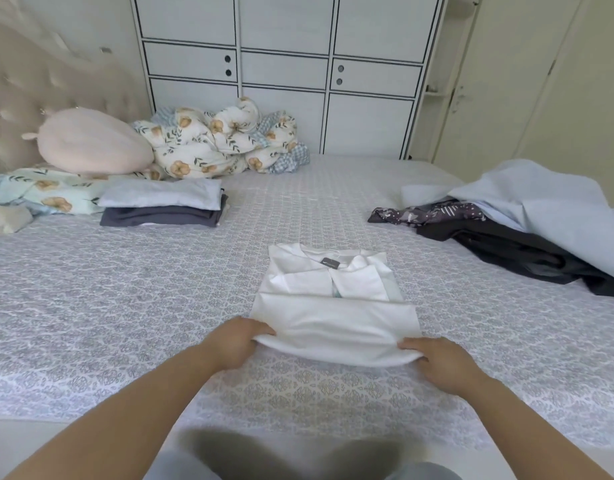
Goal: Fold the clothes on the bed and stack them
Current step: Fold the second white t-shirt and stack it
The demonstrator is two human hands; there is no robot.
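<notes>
Two hands — left hand (238, 341), right hand (440, 362) — grip one white shirt (336, 320).

At frame centre a white shirt (333, 306) on the bed (125, 306) is gripped at its near corners by the left hand (236, 341) and right hand (440, 362); a folded stack (163, 206) is seen upper left, unfolded clothes (506, 230) at right.

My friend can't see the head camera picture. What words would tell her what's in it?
Two hands, left hand and right hand, grip the near edge of a half-folded white shirt on a bed. A folded stack lies far left, unfolded clothes far right.
</notes>
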